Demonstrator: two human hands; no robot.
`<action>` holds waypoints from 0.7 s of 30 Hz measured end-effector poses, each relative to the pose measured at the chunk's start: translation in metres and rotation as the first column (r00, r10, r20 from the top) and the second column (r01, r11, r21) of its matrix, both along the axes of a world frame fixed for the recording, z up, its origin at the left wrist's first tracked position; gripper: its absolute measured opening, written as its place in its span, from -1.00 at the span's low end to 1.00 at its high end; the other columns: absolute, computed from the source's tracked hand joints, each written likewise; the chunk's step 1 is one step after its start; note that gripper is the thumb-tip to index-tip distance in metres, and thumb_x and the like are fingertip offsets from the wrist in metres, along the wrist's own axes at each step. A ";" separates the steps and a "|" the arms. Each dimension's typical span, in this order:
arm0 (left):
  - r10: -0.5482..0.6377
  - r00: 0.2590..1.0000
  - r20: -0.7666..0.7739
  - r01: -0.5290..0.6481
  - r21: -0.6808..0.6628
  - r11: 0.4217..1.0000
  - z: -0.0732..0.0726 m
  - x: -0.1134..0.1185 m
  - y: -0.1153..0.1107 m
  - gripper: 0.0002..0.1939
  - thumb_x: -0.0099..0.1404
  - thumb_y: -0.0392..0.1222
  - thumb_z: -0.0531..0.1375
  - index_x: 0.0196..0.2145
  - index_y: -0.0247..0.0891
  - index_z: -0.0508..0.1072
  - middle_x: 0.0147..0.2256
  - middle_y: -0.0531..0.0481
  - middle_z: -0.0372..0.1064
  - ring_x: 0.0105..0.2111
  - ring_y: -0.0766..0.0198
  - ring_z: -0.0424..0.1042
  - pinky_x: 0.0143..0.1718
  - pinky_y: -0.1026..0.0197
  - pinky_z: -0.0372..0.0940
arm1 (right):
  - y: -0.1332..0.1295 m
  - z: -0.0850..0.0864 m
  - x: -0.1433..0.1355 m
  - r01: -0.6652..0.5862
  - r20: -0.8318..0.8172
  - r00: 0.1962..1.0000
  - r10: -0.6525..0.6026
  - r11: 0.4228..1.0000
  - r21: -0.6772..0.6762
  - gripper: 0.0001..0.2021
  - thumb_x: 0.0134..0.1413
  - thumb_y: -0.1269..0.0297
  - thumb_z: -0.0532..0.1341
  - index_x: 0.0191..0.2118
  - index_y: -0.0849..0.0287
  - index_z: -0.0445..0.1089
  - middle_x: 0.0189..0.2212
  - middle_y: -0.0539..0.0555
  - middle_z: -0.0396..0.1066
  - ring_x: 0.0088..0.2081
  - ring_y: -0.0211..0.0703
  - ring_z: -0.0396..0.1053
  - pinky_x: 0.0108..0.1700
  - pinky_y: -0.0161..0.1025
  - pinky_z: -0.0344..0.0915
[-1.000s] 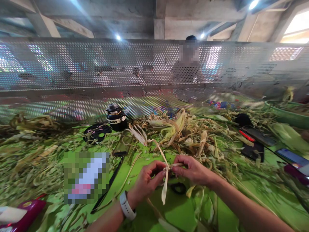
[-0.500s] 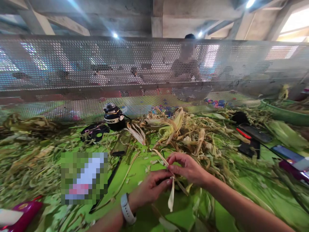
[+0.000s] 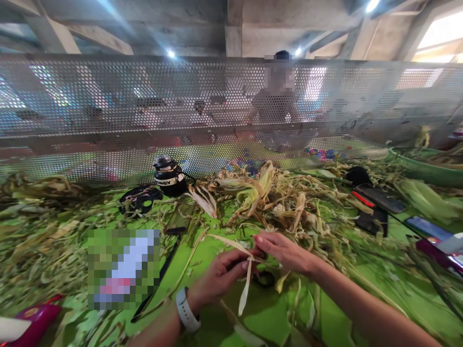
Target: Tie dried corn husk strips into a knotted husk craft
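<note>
Pinched in the fingers of my left hand (image 3: 220,274), which wears a white wristband, is a pale dried corn husk strip (image 3: 244,291). One end of the strip points up and left; another hangs down over the green tabletop (image 3: 202,308). My right hand (image 3: 287,251) meets the left fingertips, its fingers closed at the strip's other side, where its grip is partly hidden. A dark ring-shaped thing (image 3: 266,279) lies below the hands. Just beyond them is a heap of dry husks (image 3: 282,207).
A black flask (image 3: 170,178) stands near a perforated metal screen (image 3: 202,111), with a person (image 3: 275,108) behind it. Phones (image 3: 432,229) and a green basin (image 3: 427,166) are at right. Loose leaves (image 3: 39,246) cover the left side; a purple object (image 3: 39,318) lies front left.
The husk strip has swung left, and its upper end now points further left. My right hand has turned palm-down and slid slightly right; my left hand is a little higher.
</note>
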State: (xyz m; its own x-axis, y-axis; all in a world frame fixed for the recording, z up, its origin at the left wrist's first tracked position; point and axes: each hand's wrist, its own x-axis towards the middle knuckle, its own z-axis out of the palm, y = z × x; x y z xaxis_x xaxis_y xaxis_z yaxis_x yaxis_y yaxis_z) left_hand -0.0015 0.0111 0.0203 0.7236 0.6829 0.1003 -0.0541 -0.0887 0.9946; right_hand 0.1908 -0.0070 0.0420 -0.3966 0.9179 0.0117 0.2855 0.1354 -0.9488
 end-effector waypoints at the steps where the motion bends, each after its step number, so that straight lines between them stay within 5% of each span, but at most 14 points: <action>1: 0.020 1.000 0.017 -0.020 -0.029 0.999 0.000 0.000 0.001 -0.72 0.21 -0.02 0.17 -0.19 -0.20 0.48 -0.31 -0.05 0.45 -0.36 0.27 0.41 -0.30 0.25 0.32 | 0.000 0.000 0.002 -0.033 0.017 0.999 0.034 0.999 -0.021 -0.52 0.20 -0.08 -0.05 -0.51 0.23 0.22 -0.56 -0.06 0.13 -0.50 -0.33 0.08 -0.47 -0.36 0.07; 3: 0.072 0.997 0.031 -0.069 -0.078 0.995 -0.003 -0.001 0.002 -0.69 0.17 0.01 0.19 -0.19 -0.21 0.47 -0.31 -0.05 0.45 -0.38 0.28 0.41 -0.31 0.24 0.34 | 0.002 0.000 0.004 -0.025 0.039 0.999 0.025 1.000 0.008 -0.53 0.17 -0.09 -0.02 -0.54 0.22 0.18 -0.59 -0.08 0.07 -0.52 -0.34 0.04 -0.50 -0.37 0.02; 6: 0.162 0.987 0.022 -0.159 -0.090 0.983 -0.007 0.000 0.004 -0.65 0.14 0.06 0.21 -0.25 -0.28 0.45 -0.42 -0.02 0.44 -0.47 0.31 0.38 -0.40 0.25 0.34 | 0.007 0.000 0.007 0.147 0.088 0.982 -0.164 0.973 0.178 -0.56 0.16 -0.08 0.02 -0.55 0.19 0.14 -0.60 -0.10 0.04 -0.53 -0.34 0.03 -0.50 -0.38 0.01; 9: 0.223 0.975 0.019 -0.223 -0.011 0.975 -0.009 0.001 0.007 -0.67 0.16 0.05 0.19 -0.32 -0.31 0.45 -0.47 -0.03 0.45 -0.47 0.28 0.40 -0.38 0.24 0.35 | 0.007 0.004 0.008 0.306 0.121 0.912 -0.391 0.847 0.434 -0.58 0.21 -0.01 -0.02 -0.56 0.17 0.13 -0.60 -0.06 0.09 -0.50 -0.28 0.09 -0.44 -0.33 0.08; 12: 0.282 0.959 0.019 -0.283 0.062 0.957 -0.010 0.001 0.008 -0.71 0.18 -0.01 0.19 -0.27 -0.29 0.47 -0.39 -0.06 0.50 -0.37 0.23 0.45 -0.28 0.21 0.36 | -0.003 0.009 0.002 0.271 0.162 0.862 -0.481 0.706 0.654 -0.62 0.22 0.14 0.00 -0.60 0.16 0.12 -0.59 -0.01 0.13 -0.46 -0.23 0.11 -0.38 -0.28 0.08; 16: 0.355 0.935 -0.026 -0.349 0.121 0.929 -0.011 0.000 0.007 -0.72 0.17 -0.03 0.20 -0.27 -0.29 0.51 -0.33 -0.08 0.52 -0.33 0.20 0.46 -0.26 0.21 0.37 | -0.021 0.006 -0.017 0.055 0.304 0.931 -0.204 0.898 0.436 -0.67 0.17 0.23 0.07 -0.60 0.17 0.15 -0.66 -0.10 0.07 -0.61 -0.35 0.01 -0.54 -0.35 -0.03; 21: 0.381 0.924 -0.033 -0.368 0.196 0.909 -0.009 0.003 0.001 -0.74 0.20 -0.06 0.18 -0.25 -0.25 0.53 -0.25 -0.05 0.53 -0.24 0.17 0.46 -0.17 0.19 0.34 | -0.026 -0.007 -0.033 0.059 0.252 0.957 -0.145 0.946 0.318 -0.75 0.07 0.36 0.09 -0.60 0.17 0.12 -0.67 -0.13 0.04 -0.62 -0.39 -0.03 -0.57 -0.40 -0.06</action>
